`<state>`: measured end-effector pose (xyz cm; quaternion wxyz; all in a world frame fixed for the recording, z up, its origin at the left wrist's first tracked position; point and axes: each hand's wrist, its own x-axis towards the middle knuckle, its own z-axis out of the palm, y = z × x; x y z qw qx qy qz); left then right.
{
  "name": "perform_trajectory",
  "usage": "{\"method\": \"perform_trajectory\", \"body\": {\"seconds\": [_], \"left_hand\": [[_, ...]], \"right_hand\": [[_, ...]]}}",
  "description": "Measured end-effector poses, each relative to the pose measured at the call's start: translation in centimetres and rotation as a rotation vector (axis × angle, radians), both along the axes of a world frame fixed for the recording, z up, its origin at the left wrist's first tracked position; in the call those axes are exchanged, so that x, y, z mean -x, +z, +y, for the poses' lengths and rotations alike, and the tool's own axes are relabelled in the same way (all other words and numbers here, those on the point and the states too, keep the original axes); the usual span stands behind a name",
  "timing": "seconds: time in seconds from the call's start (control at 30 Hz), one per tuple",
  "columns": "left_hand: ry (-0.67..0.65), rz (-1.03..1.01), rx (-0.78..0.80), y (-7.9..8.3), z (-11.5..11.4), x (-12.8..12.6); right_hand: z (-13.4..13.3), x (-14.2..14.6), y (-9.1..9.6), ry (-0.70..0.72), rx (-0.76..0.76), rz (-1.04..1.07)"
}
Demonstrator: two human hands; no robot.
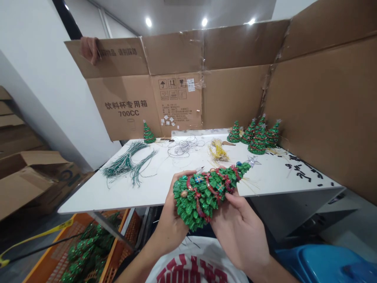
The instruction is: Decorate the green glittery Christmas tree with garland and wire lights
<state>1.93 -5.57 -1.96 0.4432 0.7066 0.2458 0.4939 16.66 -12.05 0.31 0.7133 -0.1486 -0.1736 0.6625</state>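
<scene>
While both hands are holding it over the near edge of the white surface [165, 188], one decorated Christmas tree [203, 198] is lying tilted on its side, its long axis running from the wide base at lower left to the silvery star topper [253, 161] at upper right. Left hand [168, 214] is sitting nearest the base, cupping it from the left, its fingers closing around the far side and partly hiding behind the green foliage. Right hand [246, 226] is supporting from below and right, nearer the tip; its thumb is resting on the lower flank, by the red garland [208, 184], and its other fingers are mostly hiding under the tree, so their exact spread cannot be told. Both sets of fingers are clamping on the tree, none visibly touching the star; the star is sticking out past the right thumb, up and away from the wearer. The decorated side, with a blue gift box [199, 179] and a green one [220, 188], is facing the wearer. Beyond the tree, a yellow wire bundle [218, 151] is lying near, green wires [122, 162] are lying off to the left, and a group of small trees [257, 137] is standing upright at far right, well apart from both hands.
</scene>
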Motion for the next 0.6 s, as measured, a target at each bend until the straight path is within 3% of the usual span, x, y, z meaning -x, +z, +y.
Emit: {"method": "perform_trajectory", "body": {"seconds": [0.37,0.6], "left_hand": [[-0.026,-0.007,0.017,1.3,-0.1,-0.3],[-0.022,0.003,0.012,0.8,-0.2,-0.6]], "right_hand": [[-0.2,0.6,0.0,-0.029,-0.019,-0.029],[-0.3,0.7,-0.5,-0.043,-0.035,-0.007]]}}
